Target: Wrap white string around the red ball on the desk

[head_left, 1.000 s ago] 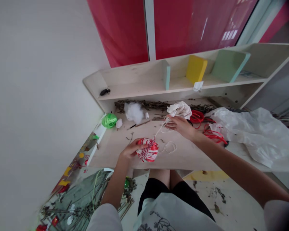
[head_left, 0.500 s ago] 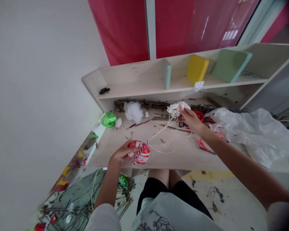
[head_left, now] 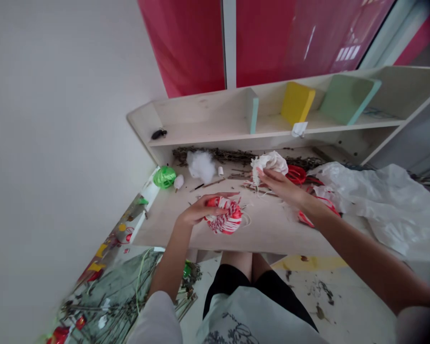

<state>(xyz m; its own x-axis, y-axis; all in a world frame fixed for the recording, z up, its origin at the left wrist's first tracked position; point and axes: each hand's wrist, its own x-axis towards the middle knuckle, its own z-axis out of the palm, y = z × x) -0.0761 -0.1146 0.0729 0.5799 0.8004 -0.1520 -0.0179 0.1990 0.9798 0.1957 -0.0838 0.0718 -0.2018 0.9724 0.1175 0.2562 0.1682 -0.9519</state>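
My left hand (head_left: 197,210) is closed around a red-and-white ball wound with twisted string (head_left: 225,219), held low over the desk (head_left: 272,229). Between the fingers of my right hand (head_left: 277,181) is a crumpled white bundle with loose cords (head_left: 274,162), raised near the back of the desk. Thin pale string (head_left: 246,219) loops out beside the ball. Behind my right hand lies a coil of red ribbon or cord (head_left: 296,175). A tuft of white fluff (head_left: 201,166) lies beyond my left hand.
A green ribbon ball (head_left: 164,177) and a small white wrapped piece (head_left: 178,182) sit at the left. Dry twigs (head_left: 222,155) line the back under a shelf (head_left: 200,134). A clear plastic bag (head_left: 380,200) spreads over the right. Sticks and a green cloth (head_left: 118,282) lie on the floor.
My left hand has moved right and slightly up with the ball, closer to my right hand. The white bundle has turned in my right hand, and the string between them hangs slacker.
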